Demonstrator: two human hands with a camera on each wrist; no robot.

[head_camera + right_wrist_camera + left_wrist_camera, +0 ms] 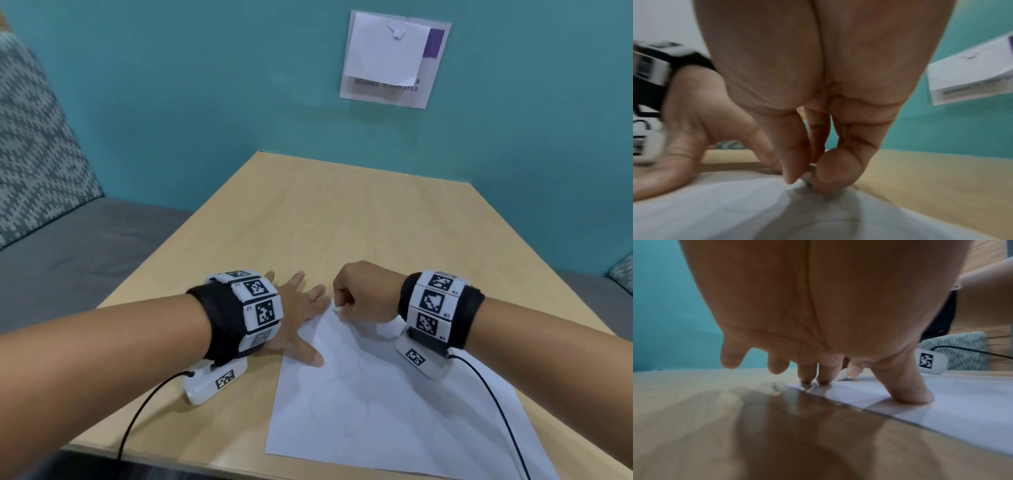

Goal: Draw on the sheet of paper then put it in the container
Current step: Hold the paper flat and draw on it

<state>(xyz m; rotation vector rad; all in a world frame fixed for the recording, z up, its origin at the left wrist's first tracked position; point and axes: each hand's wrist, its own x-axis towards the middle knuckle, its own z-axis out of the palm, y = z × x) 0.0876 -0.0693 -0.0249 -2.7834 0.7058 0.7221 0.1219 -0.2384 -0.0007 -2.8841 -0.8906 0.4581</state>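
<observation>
A white sheet of paper [376,411] with faint pencil lines lies askew on the wooden table [308,222], near its front edge. My left hand [308,322] lies flat with spread fingers on the sheet's far left edge; in the left wrist view the thumb [906,391] and two fingertips press the paper [962,410] down. My right hand [337,308] pinches the sheet's far corner between thumb and fingers, and the paper [735,211] bulges up slightly under the pinch [805,180]. A clear wall holder [394,58] holding a white sheet hangs on the teal wall. No pen is in view.
A grey bench with a patterned cushion [34,137] runs along the table's left side, and another cushion [621,274] shows at the right. Black cables trail from both wrist units across the front of the table. The wall holder [970,73] hangs above the table's far edge.
</observation>
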